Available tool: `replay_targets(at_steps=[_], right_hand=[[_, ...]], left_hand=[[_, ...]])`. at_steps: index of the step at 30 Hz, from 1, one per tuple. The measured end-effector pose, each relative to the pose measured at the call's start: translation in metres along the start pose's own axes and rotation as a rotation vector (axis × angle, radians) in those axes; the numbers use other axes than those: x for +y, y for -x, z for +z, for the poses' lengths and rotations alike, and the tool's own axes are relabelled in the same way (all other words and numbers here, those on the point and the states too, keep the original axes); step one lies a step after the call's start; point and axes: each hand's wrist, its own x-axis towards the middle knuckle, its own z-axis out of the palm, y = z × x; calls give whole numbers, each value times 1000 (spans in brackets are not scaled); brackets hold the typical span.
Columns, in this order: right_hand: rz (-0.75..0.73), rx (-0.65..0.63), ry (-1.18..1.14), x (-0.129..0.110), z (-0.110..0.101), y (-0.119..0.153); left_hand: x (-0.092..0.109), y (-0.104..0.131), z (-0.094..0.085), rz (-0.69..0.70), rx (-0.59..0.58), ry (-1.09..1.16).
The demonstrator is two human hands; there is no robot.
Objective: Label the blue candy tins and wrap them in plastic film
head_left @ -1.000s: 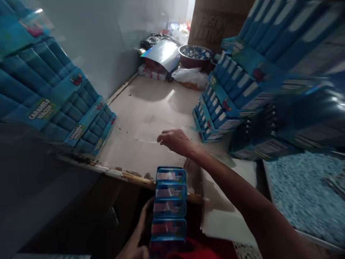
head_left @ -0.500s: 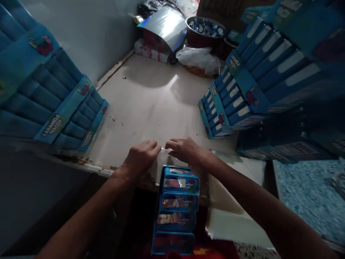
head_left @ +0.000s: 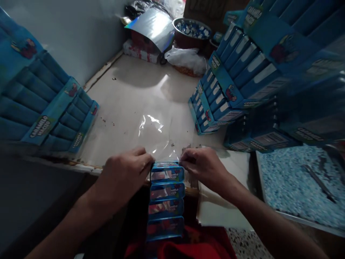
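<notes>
A pack of blue candy boxes with clear windows stands in a row at the table's front edge, close to my body. Shiny clear plastic film spreads over the table just beyond its far end. My left hand is closed, thumb and fingers pinching the film beside the pack's far left corner. On the opposite side, my right hand pinches the film by the far right corner. The held edges of the film are thin and hard to make out between the fingertips.
Stacked blue candy displays stand at left and right. A bowl of wrapped candies and a plastic bag sit at the back. At right lies a tray of blue-white bits with a dark tool.
Both hands have come nearer to me and moved apart, now on either side of the pack's far end. The clear film now lies spread on the table beyond them.
</notes>
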Motion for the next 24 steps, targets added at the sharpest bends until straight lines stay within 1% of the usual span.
replay_targets(at_steps=[2,4,7,9,11,13,14,16,18,19,22,24], right_hand=[[-20,103,-6,-11,-3,11],[-16,200,-69,-20,-3,20],[32,275,-207,-33,1,26],[51,364,-205,-38,6,32],[-6,524,-104,-35,15,43],[-127,673,35,-23,26,57],[-182,727,98,-14,32,64],[-220,793,192,6,42,71],[-199,830,216,24,47,70],[-175,838,182,29,48,66],[-129,795,-59,33,46,53],[-135,728,-206,30,42,46]], left_hand=[[16,18,-4,-86,91,-66],[31,33,0,-193,216,-86],[49,41,13,-332,381,-68],[55,41,22,-379,443,-35],[56,41,31,-345,509,-7],[51,43,40,-256,567,0],[47,45,44,-213,599,-8],[39,46,51,-144,645,-32],[33,43,54,-97,656,-35],[31,40,54,-82,654,-29],[30,30,49,-75,663,17],[30,22,43,-94,658,60]])
